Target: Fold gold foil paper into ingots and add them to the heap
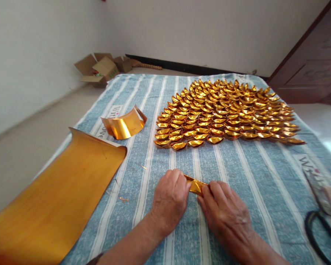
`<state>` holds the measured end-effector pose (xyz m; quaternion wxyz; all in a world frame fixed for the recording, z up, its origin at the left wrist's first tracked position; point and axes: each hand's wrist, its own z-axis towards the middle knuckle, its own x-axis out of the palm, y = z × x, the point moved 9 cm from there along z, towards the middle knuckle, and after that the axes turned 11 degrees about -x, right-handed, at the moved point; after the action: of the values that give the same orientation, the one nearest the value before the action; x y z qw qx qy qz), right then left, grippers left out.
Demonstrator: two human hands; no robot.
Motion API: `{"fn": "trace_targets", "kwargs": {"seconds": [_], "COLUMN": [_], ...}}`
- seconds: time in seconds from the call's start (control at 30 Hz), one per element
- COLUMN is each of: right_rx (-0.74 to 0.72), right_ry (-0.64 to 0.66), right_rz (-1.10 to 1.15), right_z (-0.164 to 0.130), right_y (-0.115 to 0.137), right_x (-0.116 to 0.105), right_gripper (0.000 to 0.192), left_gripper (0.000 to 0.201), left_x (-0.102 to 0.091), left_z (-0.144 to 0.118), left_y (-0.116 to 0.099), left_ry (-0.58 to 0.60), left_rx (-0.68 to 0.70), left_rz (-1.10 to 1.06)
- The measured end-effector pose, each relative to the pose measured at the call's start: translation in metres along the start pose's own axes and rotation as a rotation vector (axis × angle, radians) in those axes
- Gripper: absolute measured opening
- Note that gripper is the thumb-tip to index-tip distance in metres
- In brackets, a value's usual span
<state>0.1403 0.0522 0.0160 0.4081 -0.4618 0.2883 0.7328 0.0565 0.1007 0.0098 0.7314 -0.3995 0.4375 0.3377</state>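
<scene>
Our left hand (171, 197) and right hand (226, 209) sit nearest us, fingers closed on opposite ends of a folded gold foil strip (196, 186), its middle exposed between both grips over the striped cloth (237, 173). Beyond, we see massed boat-shaped foil ingots (220, 120); leftward, a large gold sheet (57, 195); rightward, black-handled scissors (321, 217).

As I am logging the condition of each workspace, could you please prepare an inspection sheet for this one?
Surface: blue-and-white striped cloth, with printed lettering.
Job's things: gold foil piece between the hands; many folded gold pieces beyond; large gold sheet at left, curved gold strip near its far end.
Clutter: small scraps; black-handled scissors, partly out of frame.
Hands: left hand and right hand grip the foil piece's opposite ends.
Cables: nothing seen.
Surroundings: cardboard boxes, pale walls, reddish-brown door.
</scene>
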Motion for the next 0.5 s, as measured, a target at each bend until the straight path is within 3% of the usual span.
{"fn": "trace_targets", "kwargs": {"seconds": [0.5], "right_rx": [-0.011], "right_ry": [0.014], "right_rz": [-0.058], "right_z": [0.001], "right_y": [0.001], "right_x": [0.002], "right_gripper": [0.018], "left_gripper": [0.017], "left_x": [0.001], "left_z": [0.001], "left_y": [0.014], "left_ry": [0.053], "left_rx": [-0.144], "left_rz": [-0.037]}}
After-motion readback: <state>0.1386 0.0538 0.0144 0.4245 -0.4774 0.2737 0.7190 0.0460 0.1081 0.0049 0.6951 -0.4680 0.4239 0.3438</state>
